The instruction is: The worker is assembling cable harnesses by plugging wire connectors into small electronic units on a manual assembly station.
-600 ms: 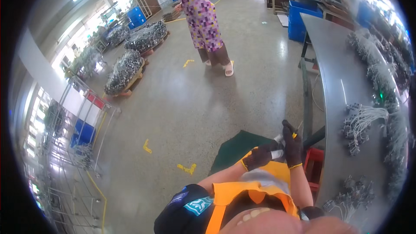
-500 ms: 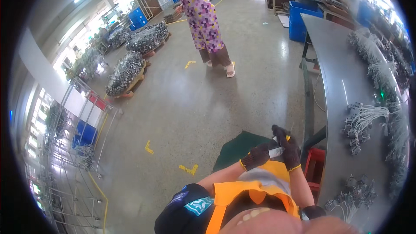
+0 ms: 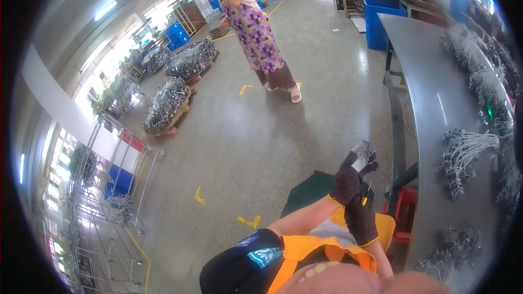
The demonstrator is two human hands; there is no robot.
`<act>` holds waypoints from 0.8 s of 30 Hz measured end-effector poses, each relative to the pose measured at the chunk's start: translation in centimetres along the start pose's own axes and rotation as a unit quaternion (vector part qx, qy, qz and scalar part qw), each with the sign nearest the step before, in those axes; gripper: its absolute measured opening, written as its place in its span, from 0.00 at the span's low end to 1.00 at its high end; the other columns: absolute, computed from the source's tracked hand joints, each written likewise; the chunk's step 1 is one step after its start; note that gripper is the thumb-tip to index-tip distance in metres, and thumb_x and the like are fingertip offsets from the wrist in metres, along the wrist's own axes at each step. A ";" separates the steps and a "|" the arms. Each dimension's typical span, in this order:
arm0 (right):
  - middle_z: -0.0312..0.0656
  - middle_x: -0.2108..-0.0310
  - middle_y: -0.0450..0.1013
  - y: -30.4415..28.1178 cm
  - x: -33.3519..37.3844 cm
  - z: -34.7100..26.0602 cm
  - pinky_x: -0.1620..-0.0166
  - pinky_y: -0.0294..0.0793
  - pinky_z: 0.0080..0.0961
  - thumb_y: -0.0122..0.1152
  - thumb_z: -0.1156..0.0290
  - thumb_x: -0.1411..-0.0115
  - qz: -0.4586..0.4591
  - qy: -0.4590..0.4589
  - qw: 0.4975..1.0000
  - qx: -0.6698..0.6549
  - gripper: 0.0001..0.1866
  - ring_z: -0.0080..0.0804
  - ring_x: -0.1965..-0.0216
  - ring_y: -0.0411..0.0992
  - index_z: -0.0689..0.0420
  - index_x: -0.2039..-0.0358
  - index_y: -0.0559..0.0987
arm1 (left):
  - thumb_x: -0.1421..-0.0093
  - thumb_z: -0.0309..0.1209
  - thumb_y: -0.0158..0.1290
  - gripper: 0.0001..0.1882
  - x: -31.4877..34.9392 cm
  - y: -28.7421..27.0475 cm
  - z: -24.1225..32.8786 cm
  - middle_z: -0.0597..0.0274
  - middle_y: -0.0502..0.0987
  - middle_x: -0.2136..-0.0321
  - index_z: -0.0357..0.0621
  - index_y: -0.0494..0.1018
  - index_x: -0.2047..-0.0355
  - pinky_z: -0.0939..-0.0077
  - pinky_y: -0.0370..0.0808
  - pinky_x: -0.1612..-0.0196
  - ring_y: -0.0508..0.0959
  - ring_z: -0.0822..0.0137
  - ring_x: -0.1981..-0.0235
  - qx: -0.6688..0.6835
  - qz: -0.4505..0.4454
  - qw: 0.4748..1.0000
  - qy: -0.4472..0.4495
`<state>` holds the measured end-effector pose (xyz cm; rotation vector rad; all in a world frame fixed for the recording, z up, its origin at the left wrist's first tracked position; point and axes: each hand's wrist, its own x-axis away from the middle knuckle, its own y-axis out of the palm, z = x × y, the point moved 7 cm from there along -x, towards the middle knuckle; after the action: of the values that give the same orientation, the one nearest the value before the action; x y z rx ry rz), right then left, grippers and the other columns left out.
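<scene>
Both my hands wear dark knitted gloves with yellow cuffs and meet in front of my orange apron. My left hand (image 3: 347, 178) is farther out, its fingers curled round a small white-grey piece (image 3: 363, 155), whose kind I cannot make out. Just below it, my right hand (image 3: 359, 221) is closed near the left wrist. A slim tool with a yellow part and a thin pointed tip (image 3: 366, 194) sticks up from the right hand; its handle is mostly hidden.
A long grey metal table (image 3: 419, 71) at my right bears white cable bundles (image 3: 469, 155). A red stool (image 3: 404, 212) stands beneath it. Ahead stands a person in a checkered apron (image 3: 261, 38). Wire racks (image 3: 122, 185) and wrapped piles (image 3: 169, 106) are at left; a blue bin (image 3: 377, 24) is beyond.
My left hand has moved outward and right, now above the right hand, with the white piece. The right hand has drawn back toward me. The view has shifted slightly; the person's head now shows.
</scene>
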<state>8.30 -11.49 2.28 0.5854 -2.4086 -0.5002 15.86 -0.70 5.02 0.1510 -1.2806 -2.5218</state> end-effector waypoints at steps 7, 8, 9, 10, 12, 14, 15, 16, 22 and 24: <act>0.29 0.82 0.65 -4.0 0.2 -0.9 0.82 0.59 0.16 0.59 0.64 0.38 0.071 -0.128 0.981 0.128 0.09 0.17 0.85 0.63 0.53 0.62 0.74 | 0.35 0.41 0.51 0.28 -2.6 2.5 -5.6 0.57 0.72 0.45 0.42 0.63 0.38 0.64 0.72 0.47 0.73 0.61 0.46 0.078 -0.092 0.992 0.024; 0.29 0.83 0.65 -4.1 0.7 -1.7 0.83 0.58 0.16 0.58 0.65 0.38 0.116 -0.082 0.984 0.110 0.06 0.17 0.85 0.62 0.52 0.65 0.74 | 0.35 0.39 0.51 0.29 -3.2 0.5 -8.5 0.57 0.71 0.44 0.41 0.61 0.37 0.63 0.71 0.45 0.72 0.61 0.44 0.004 -0.075 0.997 0.024; 0.29 0.83 0.65 -3.9 0.7 -2.3 0.83 0.58 0.16 0.58 0.65 0.38 0.120 -0.080 0.984 0.107 0.06 0.17 0.85 0.62 0.52 0.65 0.74 | 0.35 0.36 0.52 0.30 -3.3 0.8 -8.8 0.56 0.70 0.42 0.41 0.60 0.36 0.62 0.71 0.44 0.71 0.60 0.42 -0.075 -0.060 0.995 0.021; 0.28 0.83 0.65 -4.1 0.7 -2.3 0.82 0.58 0.16 0.58 0.66 0.38 0.133 -0.054 0.988 0.059 0.05 0.17 0.86 0.62 0.52 0.66 0.74 | 0.36 0.32 0.52 0.30 -2.8 3.9 -6.7 0.56 0.69 0.41 0.41 0.59 0.35 0.61 0.69 0.43 0.70 0.61 0.41 -0.048 -0.096 0.994 0.007; 0.28 0.84 0.65 -4.6 0.7 -1.9 0.82 0.58 0.16 0.58 0.66 0.39 0.146 -0.029 0.989 0.014 0.05 0.16 0.86 0.61 0.52 0.67 0.74 | 0.36 0.32 0.52 0.29 -3.8 -0.9 -11.9 0.56 0.69 0.41 0.41 0.59 0.35 0.62 0.69 0.42 0.70 0.60 0.41 -0.106 -0.104 0.988 0.036; 0.28 0.85 0.64 -5.8 0.8 -1.2 0.82 0.59 0.16 0.58 0.66 0.39 0.158 -0.070 0.985 0.025 0.05 0.17 0.86 0.62 0.53 0.67 0.74 | 0.35 0.32 0.52 0.29 -3.5 -0.3 -12.4 0.56 0.68 0.40 0.41 0.59 0.35 0.62 0.68 0.41 0.69 0.60 0.40 -0.165 -0.117 0.978 0.058; 0.28 0.85 0.64 -6.0 1.2 -1.1 0.82 0.59 0.16 0.58 0.66 0.39 0.166 -0.071 0.983 0.018 0.05 0.17 0.86 0.62 0.53 0.67 0.74 | 0.35 0.29 0.51 0.28 -2.1 4.3 -10.3 0.57 0.68 0.40 0.41 0.60 0.35 0.64 0.67 0.40 0.69 0.61 0.40 -0.047 -0.139 0.989 -0.015; 0.28 0.84 0.65 -6.4 1.9 -0.6 0.82 0.59 0.16 0.58 0.67 0.39 0.197 -0.040 0.980 -0.015 0.05 0.17 0.86 0.63 0.53 0.68 0.73 | 0.35 0.27 0.50 0.27 -1.0 7.5 -9.3 0.57 0.67 0.40 0.40 0.60 0.36 0.65 0.66 0.39 0.68 0.62 0.40 0.072 -0.156 0.981 -0.091; 0.32 0.83 0.67 -8.8 6.1 2.5 0.82 0.62 0.19 0.57 0.69 0.40 0.341 -0.081 0.937 -0.008 0.05 0.20 0.85 0.65 0.56 0.67 0.73 | 0.35 0.21 0.47 0.21 5.0 11.7 -13.7 0.58 0.72 0.46 0.37 0.65 0.41 0.69 0.70 0.44 0.72 0.68 0.46 -0.110 -0.377 0.913 -0.110; 0.34 0.82 0.68 -8.7 7.4 2.6 0.82 0.63 0.20 0.59 0.69 0.40 0.372 -0.099 0.915 -0.124 0.06 0.21 0.84 0.66 0.56 0.65 0.74 | 0.35 0.29 0.50 0.13 5.3 15.2 -14.2 0.62 0.76 0.62 0.37 0.72 0.53 0.72 0.74 0.57 0.75 0.70 0.61 -0.027 -0.370 0.886 -0.277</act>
<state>3.83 -21.98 -0.35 -0.5144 -2.4600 -0.5206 17.51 -21.70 9.01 -0.1437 -1.5697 -3.4299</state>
